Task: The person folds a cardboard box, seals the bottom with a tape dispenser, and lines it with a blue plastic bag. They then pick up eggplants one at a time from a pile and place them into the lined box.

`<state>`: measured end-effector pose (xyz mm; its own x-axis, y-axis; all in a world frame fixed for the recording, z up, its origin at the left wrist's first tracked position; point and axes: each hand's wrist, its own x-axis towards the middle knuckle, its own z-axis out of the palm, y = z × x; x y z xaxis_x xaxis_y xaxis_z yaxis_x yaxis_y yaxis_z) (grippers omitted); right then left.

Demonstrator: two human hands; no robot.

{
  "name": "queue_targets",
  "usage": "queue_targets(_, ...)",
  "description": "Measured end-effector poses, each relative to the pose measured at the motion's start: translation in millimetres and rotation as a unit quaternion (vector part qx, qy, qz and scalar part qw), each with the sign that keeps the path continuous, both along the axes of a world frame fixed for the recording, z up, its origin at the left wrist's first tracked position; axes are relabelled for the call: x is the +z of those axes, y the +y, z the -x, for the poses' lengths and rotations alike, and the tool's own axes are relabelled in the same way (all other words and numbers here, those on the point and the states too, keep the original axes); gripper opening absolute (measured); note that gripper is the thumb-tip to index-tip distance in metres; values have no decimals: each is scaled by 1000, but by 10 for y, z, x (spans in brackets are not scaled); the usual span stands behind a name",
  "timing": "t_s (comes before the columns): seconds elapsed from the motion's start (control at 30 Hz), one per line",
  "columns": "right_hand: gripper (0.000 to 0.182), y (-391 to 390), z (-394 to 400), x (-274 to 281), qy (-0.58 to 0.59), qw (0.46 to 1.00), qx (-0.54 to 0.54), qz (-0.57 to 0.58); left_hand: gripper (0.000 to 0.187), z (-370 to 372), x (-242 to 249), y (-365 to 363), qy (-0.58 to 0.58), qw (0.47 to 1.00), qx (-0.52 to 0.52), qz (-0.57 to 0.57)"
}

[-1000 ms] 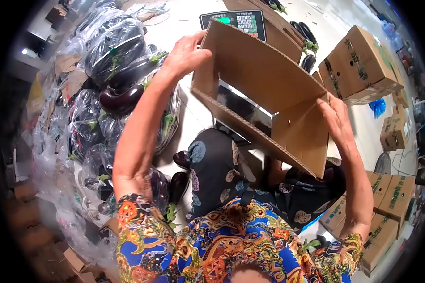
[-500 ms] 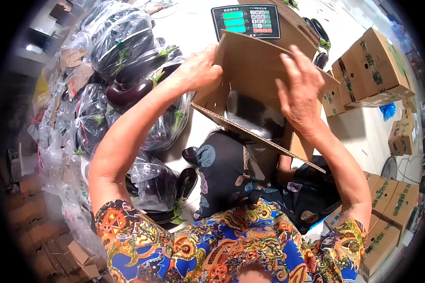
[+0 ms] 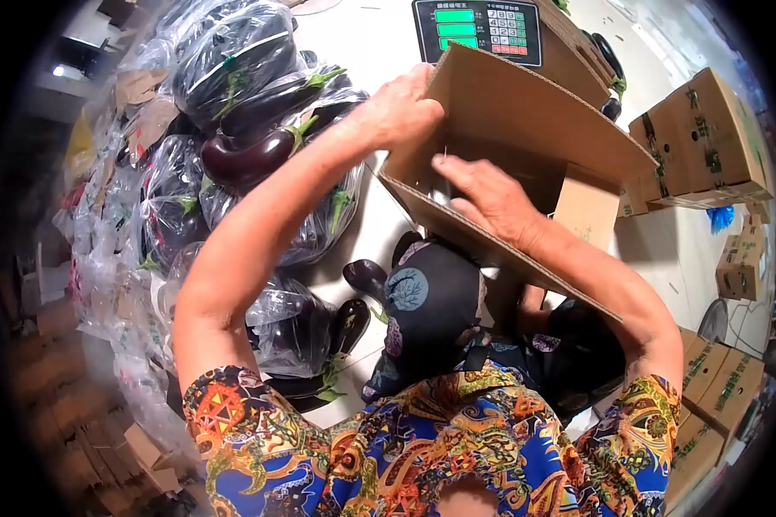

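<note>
Pale floor [image 3: 379, 233], plastic bags of eggplants [image 3: 233, 103] piled at left, loose eggplants [image 3: 358, 297] near the knees, closed cardboard cartons [image 3: 703, 138] at right, weighing scale display [image 3: 478, 26] at top

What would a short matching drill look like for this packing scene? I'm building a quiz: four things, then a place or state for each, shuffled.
Things:
1. left hand
2. right hand
3. scale display
4. bagged eggplants

Places or states:
A. reaching inside the open cardboard box
B. piled at the left
C. gripping the box's far left corner
D. beyond the box, green screens lit

Pairs: 1-C, 2-A, 3-D, 4-B
</note>
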<state>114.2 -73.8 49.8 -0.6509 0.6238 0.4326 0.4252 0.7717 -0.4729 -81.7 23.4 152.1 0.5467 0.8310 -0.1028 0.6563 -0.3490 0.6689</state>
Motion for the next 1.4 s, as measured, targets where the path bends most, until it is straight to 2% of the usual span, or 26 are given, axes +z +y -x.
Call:
queue_targets(0.03,57,-46,115,-48,35,998,26,40,62,-24,-41,1,13,998,-38,-53)
queue_targets(0.07,53,-106,156,-45,-3,998,50,42,62,-44,-88,-58,-6,999,-20,-37)
queue_targets(0.1,50,-68,172,-27,-19,998,63,17,61,-99,-83,-136,-25,999,-4,-22)
queue_targets(0.17,47,-34,190,4,-32,997,73,-9,55,-187,-259,-89,-32,996,-15,-76)
queue_targets(0.27,45,47,183,-236,-34,991,98,-86,47,-325,-206,-180,-17,991,1,-130)
queue_targets(0.4,29,30,217,-140,-13,989,67,-132,54,-431,-288,-124,13,987,-45,-156)
queue_targets(0.5,29,-21,132,-216,-165,981,96,-34,65,-372,-229,-48,-11,991,-105,-78)
queue_targets(0.53,31,-44,116,-73,-147,981,107,-63,82,-356,-232,1,-20,993,-119,0)
queue_targets(0.6,35,-101,-29,336,-116,979,120,-120,87,-403,-378,-92,-72,996,-45,15)
queue_targets(0.63,34,-126,-78,509,-79,982,79,-155,89,-436,-443,-130,-102,994,-7,23)
queue_targets(0.67,32,-156,-116,672,-43,981,37,-188,89,-400,-444,5,-129,987,-68,62)
queue_targets(0.7,31,-163,-138,810,-7,975,-2,-220,80,-348,-534,13,-168,981,-80,49)
queue_targets(0.77,29,-7,-153,1011,18,964,-65,-258,72,-259,-914,-90,-265,956,-74,98)
queue_targets(0.8,31,89,-143,1067,0,969,-85,-231,63,-258,-899,-147,-323,935,-77,123)
queue_targets(0.83,28,190,-115,968,11,983,-112,-145,59,-219,-897,-139,-295,947,-97,81)
queue_targets(0.9,24,351,-59,842,-76,970,-136,-188,53,-118,-916,-144,-238,962,-132,-4)
queue_targets(0.93,21,319,-43,839,-106,972,-134,-161,49,-137,-1002,-169,-299,950,-66,61)
queue_targets(0.97,22,243,-49,891,-125,965,-132,-187,45,-158,-1079,-199,-367,923,1,118)
queue_targets(1.03,26,132,-171,808,-175,963,-123,-163,43,-51,-795,-371,-286,943,60,158)
queue_targets(1.07,31,104,-267,656,-178,964,-121,-154,46,23,-788,-436,-409,877,108,227)
queue_targets(1.1,41,72,-333,509,-197,966,-112,-126,48,42,-821,-558,-509,807,165,251)
queue_targets(1.17,50,47,-370,337,-224,965,-97,-99,49,119,-812,-772,-565,751,196,280)
queue_targets(1.23,60,91,-355,277,-204,970,-86,-99,57,144,-935,-908,-537,790,176,238)
queue_targets(1.3,66,118,-331,259,-197,972,-79,-102,66,128,-943,-949,-580,754,183,249)
queue_targets(1.37,66,78,-322,236,-203,971,-84,-100,73,78,-846,-999,-581,766,195,195)
queue_targets(1.4,67,77,-335,202,-205,968,-82,-117,81,63,-790,-1001,-550,806,169,143)
